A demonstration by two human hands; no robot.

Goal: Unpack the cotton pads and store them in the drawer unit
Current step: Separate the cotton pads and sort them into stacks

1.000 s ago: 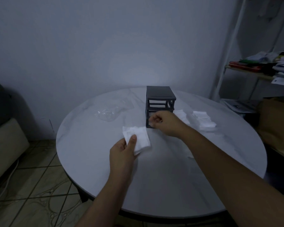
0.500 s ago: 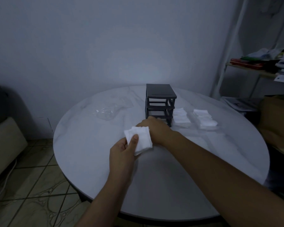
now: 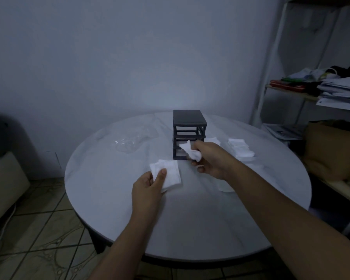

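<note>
A small dark drawer unit (image 3: 189,126) stands on the round white table (image 3: 113,209), its front frame showing open slots. My right hand (image 3: 210,159) is shut on a crumpled white cotton pad (image 3: 191,151), held right in front of the unit's lowest slot. My left hand (image 3: 149,183) pinches a flat stack of cotton pads (image 3: 169,174) above the table, left of the right hand. Two more stacks of pads lie to the right of the unit: the nearer pile (image 3: 212,140) and the farther pile (image 3: 240,148).
An empty clear plastic wrapper (image 3: 129,143) lies left of the unit. A thin white sheet (image 3: 224,187) lies under my right forearm. A white shelf (image 3: 321,91) with papers and clothes stands at the right, a brown bag (image 3: 331,150) below it. A tiled floor shows at the left.
My right hand came back from the unit to the stack in my left hand, took a pad and carried it to the front of the unit's lowest slot. The left hand barely moved.
</note>
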